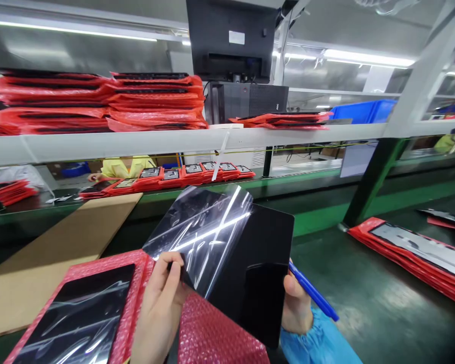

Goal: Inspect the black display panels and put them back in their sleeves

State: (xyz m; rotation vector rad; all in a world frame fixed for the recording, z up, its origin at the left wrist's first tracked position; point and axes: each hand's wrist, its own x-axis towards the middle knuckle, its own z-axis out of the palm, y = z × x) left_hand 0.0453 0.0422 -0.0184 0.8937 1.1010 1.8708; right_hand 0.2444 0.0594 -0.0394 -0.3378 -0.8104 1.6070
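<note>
A dark glossy screen panel (267, 242) is tilted up in front of me, gripped at its right edge by my right hand (298, 306). That hand also has a blue pen (314, 293) sticking out behind the thumb. Clear protective film (212, 227) stands curled away from the panel's left part, its lower corner pinched between the thumb and fingers of my left hand (167, 298). Under the panel lies red bubble wrap (216, 333). To the left, another film-covered screen panel (83, 308) rests on a red bubble-wrap sleeve (138, 283).
Brown cardboard (68, 242) lies at left. Red-wrapped panels (413, 253) are stacked at right on the green bench (364, 298). Above, a white shelf (155, 144) bears red stacks (155, 103) and a computer case (250, 98). A person in yellow sleeves (127, 167) sits opposite.
</note>
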